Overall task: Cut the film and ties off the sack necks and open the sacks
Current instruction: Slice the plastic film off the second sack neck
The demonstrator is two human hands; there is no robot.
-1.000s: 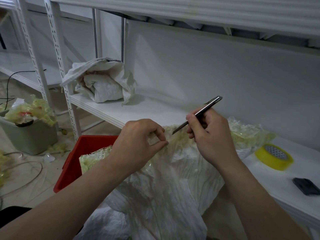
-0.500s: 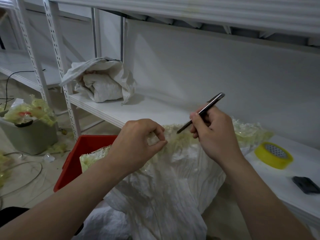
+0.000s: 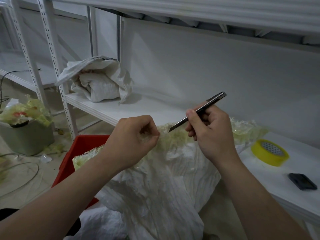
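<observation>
Left hand (image 3: 133, 141): fingers curled in, thumb + forefinger pinching a bit of the clear yellowish film (image 3: 174, 135) at the neck of the white sack (image 3: 155, 184). Right hand (image 3: 209, 134): wrapped round a slim metal knife (image 3: 199, 111), pen-style grip, blade pointing down-left, tip right by the film, just beside the left fingertips. Can't tell if actually touching tbh. Sack near centre, up vs the white shelf (image 3: 138, 108) edge, neck bunched on top. Red crate (image 3: 83, 149) on the floor to its left, yellow tape roll (image 3: 270, 152) + dark flat thing (image 3: 302, 181) on the shelf at right. Another crumpled sack (image 3: 97, 82) farther back, left.
</observation>
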